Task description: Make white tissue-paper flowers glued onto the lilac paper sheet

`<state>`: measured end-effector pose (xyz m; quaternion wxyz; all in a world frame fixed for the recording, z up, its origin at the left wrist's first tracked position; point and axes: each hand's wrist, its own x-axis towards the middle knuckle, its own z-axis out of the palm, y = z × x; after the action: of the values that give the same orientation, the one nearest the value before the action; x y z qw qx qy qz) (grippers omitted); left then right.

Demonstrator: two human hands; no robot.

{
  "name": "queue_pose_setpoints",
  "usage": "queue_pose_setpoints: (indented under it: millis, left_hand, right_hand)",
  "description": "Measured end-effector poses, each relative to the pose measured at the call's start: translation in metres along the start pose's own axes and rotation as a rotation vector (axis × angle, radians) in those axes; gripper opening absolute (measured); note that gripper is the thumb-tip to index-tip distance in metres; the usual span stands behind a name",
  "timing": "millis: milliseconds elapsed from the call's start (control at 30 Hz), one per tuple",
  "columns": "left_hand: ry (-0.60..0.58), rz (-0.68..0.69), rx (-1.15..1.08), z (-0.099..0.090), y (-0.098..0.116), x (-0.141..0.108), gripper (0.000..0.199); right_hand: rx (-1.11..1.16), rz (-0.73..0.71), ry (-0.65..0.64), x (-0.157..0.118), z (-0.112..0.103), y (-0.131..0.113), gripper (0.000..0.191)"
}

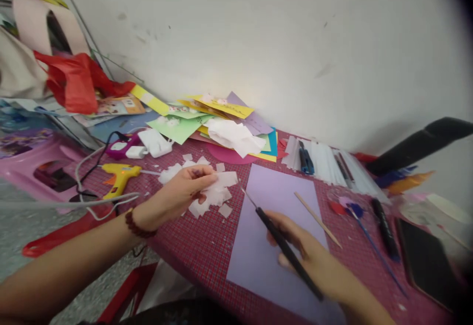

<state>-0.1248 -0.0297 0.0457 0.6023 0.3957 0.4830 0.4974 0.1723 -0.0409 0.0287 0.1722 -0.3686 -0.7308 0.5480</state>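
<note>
My left hand (197, 183) pinches a small white paper piece (227, 179) above a pile of similar white paper squares (212, 198). In my right hand (291, 236) is a black-handled tool (284, 248) with a thin metal tip, its exact kind unclear. That tip points toward the paper piece, close to its right edge; I cannot tell whether they touch. Beneath the right hand, a sheet of purple paper (283, 187) lies on the red checked tablecloth (199, 251). A thin wooden stick (318, 219) rests across the sheet's right edge.
Left of the pile are a yellow glue gun (121, 178), white plugs and trailing cables (84, 204). Coloured papers (221, 108) are heaped against the wall. On the right lie white strips (327, 162), a black marker (384, 229), a blue-handled brush (379, 251) and a dark phone-like slab (424, 261).
</note>
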Motion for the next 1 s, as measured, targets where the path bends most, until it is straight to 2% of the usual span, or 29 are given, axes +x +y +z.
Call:
queue_pose_setpoints:
  millis: [167,300,567,800,1000]
  left_hand:
    - [0.185,0.100,-0.105,-0.023,0.000,-0.011,0.031]
    - [0.245,0.090,-0.183,-0.030,-0.002,-0.012,0.035]
    - [0.266,0.050,-0.295,-0.033,-0.006,-0.010,0.036]
    - [0.250,0.027,-0.313,-0.035,-0.011,-0.008,0.036]
    - [0.221,0.024,-0.298,-0.033,-0.012,-0.006,0.033]
  right_hand:
    - [-0.020,0.070,-0.022,0.022,0.018,-0.023,0.061]
    - [-0.006,0.074,-0.036,0.046,0.030,-0.033,0.062]
    - [0.105,0.027,-0.066,0.077,0.049,-0.026,0.056]
    - [0.240,0.058,-0.053,0.085,0.054,-0.026,0.052]
    - [0.263,0.070,-0.043,0.083,0.054,-0.028,0.050]
